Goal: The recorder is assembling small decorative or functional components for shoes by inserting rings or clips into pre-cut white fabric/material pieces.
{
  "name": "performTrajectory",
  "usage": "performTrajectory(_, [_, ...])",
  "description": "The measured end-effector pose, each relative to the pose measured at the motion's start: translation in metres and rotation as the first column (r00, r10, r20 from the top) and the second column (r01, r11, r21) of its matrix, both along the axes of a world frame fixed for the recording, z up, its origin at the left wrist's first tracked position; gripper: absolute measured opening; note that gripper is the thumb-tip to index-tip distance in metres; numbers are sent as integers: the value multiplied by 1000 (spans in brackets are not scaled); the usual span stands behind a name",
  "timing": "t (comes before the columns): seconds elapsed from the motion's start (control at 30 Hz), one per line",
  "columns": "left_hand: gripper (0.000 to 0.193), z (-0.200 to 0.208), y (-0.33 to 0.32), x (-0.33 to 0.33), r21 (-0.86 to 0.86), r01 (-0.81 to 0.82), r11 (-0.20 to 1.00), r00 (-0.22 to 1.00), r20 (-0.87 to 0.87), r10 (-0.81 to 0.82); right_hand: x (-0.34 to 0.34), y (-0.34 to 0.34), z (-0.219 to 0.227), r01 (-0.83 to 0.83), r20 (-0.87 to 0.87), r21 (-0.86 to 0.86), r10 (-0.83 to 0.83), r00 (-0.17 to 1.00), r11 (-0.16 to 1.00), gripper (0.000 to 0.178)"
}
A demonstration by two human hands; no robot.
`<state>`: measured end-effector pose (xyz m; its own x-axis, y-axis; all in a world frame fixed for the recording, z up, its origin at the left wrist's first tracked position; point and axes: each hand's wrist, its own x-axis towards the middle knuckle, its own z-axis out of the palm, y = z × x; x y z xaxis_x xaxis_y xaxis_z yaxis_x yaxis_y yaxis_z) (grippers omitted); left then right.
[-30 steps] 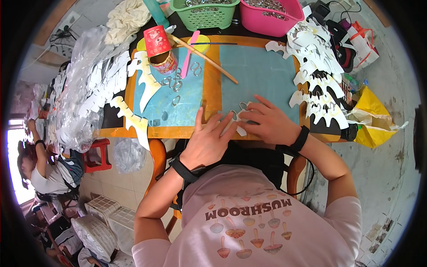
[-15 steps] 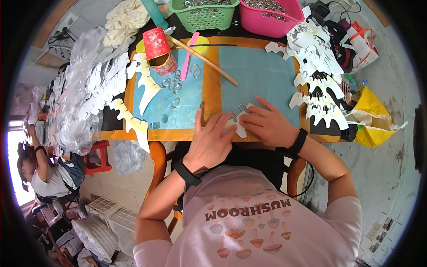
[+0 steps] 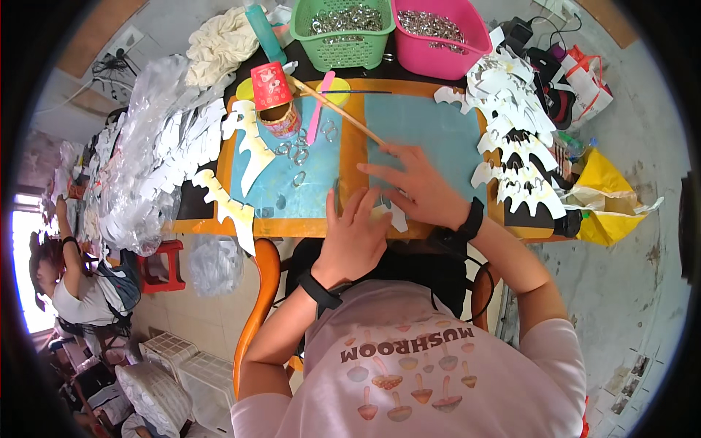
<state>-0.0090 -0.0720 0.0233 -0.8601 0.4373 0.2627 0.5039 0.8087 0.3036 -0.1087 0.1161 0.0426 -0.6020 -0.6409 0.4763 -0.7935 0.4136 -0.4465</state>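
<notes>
A small white cut-out piece (image 3: 396,217) with a metal ring at its top lies at the table's near edge. My left hand (image 3: 354,237) holds it at the left side, thumb and fingertips against it; part is hidden under the hand. My right hand (image 3: 427,186) is spread above and right of the piece, slightly blurred, its fingers apart. Its upper fingertips are by the lower end of a wooden stick (image 3: 339,111); whether they touch cannot be told. Loose metal rings (image 3: 296,150) lie on the blue mat (image 3: 292,197).
Jagged white-yellow pieces (image 3: 235,212) lie at left, more (image 3: 522,157) in stacks at right. A red cup (image 3: 269,86) sits upside down on a tin (image 3: 281,123) beside a pink spatula (image 3: 319,109). Green (image 3: 339,55) and pink (image 3: 442,55) baskets of metal rings stand behind.
My right hand has let go of the white piece and moved up and left toward the stick's end. The left hand stays on the piece. The whole view has shifted slightly.
</notes>
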Motion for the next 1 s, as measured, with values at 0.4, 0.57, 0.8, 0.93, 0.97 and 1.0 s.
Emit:
performTrajectory(0.4, [32,-9,3,34,588,-274,761,902,-117,416,17,18,9,138,484,-159,-45,874,978,13])
performTrajectory(0.57, [20,3,30,16,802,-586,115,803,594,-45,46,10,36,153,361,-286,-41,932,946,17])
performTrajectory(0.8, [18,28,35,18,872,-486,58,862,489,-135,67,12,62,349,762,-491,200,615,798,11])
performTrajectory(0.93, [13,34,28,14,923,-385,22,898,380,-223,63,28,53,158,774,-451,297,559,878,11])
performTrajectory(0.97, [13,35,27,13,931,-363,-26,900,344,-266,64,23,53,167,775,-473,318,546,865,12])
performTrajectory(1.0, [13,35,26,12,936,-343,-75,902,305,-307,66,20,52,177,774,-495,339,534,851,14])
